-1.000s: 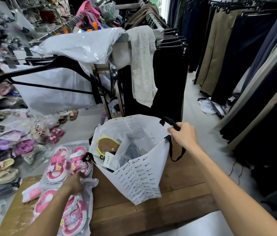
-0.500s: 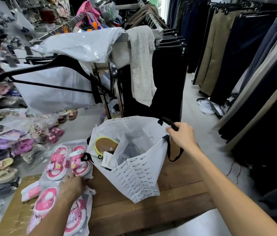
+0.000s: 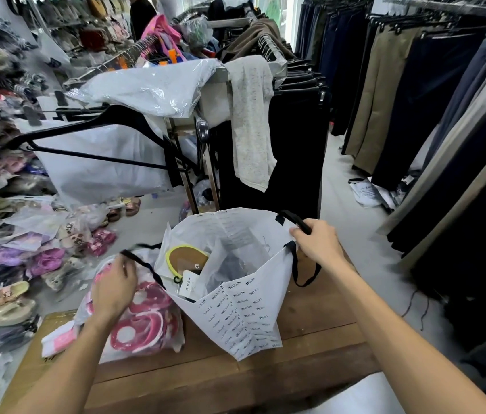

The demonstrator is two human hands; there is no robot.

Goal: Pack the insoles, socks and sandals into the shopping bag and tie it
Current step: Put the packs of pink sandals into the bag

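1. The shopping bag (image 3: pixel 244 318) stands open on the wooden counter (image 3: pixel 310 327), its mouth tipped toward the person. It is thin white printed material with black strap handles. I'd judge it light and floppy, so it will not hold its mouth open unaided.
2. Inside, a yellow-rimmed insole (image 3: pixel 186 259) with a card tag leans against the left wall. Something dark lies deeper in; I cannot tell whether it is the socks.
3. The right hand (image 3: pixel 319 243) holds the bag's far rim at the black handle (image 3: pixel 294 221), fingers curled over the edge. That handle seam looks the soundest place to take hold, since the wall itself would crumple.
4. Just left of the bag, touching its side, lies a clear plastic packet of pink sandals (image 3: pixel 143 321) on the counter. The film looks slippery and the sandals inside seem free to shift, so pinching a gathered top or cupping underneath should serve better than grabbing the flat face.
5. The left hand (image 3: pixel 113 289) is on top of that packet, fingers bent down onto the plastic. The frame is blurred there, so I cannot tell whether the grip has closed on it.
6. Further left, heaps of bagged sandals (image 3: pixel 5 300) cover the floor, and racks of trousers (image 3: pixel 415 100) line the right.
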